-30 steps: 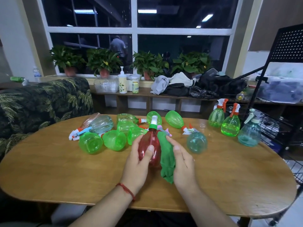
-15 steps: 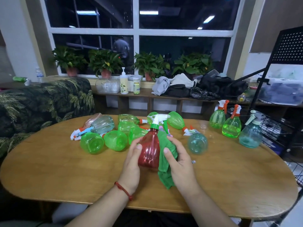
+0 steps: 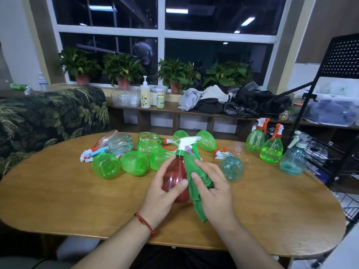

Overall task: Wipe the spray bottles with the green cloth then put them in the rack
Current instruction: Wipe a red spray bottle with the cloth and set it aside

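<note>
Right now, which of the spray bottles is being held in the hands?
The red spray bottle, gripped by the left hand while the right hand holds the green cloth against it. Every other bottle lies or stands on the table, untouched.

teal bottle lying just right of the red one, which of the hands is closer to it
Right. The right hand, holding the green cloth on the red bottle, sits just left of the teal bottle; the left hand grips the red bottle's other side, farther away.

The red spray bottle is glossy see-through plastic, the green cloth looks soft and matt, the surface is smooth wood with a slight sheen, and the rack is matt black metal wire.
</note>
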`<action>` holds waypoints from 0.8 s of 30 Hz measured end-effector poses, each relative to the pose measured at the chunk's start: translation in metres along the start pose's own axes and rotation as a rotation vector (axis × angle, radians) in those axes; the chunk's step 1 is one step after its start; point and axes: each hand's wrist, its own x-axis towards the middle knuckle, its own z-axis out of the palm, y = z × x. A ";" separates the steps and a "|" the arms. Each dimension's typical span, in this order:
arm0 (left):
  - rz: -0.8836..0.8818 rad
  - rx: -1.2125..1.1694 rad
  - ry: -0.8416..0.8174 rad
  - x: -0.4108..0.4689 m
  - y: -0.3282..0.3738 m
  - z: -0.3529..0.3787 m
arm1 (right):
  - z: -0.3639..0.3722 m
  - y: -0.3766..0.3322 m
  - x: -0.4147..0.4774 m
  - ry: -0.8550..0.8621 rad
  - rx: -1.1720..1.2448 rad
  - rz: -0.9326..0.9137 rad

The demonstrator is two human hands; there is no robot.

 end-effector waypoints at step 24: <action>0.025 0.079 0.004 -0.001 -0.011 -0.004 | 0.000 -0.013 0.078 -0.016 -0.479 -0.119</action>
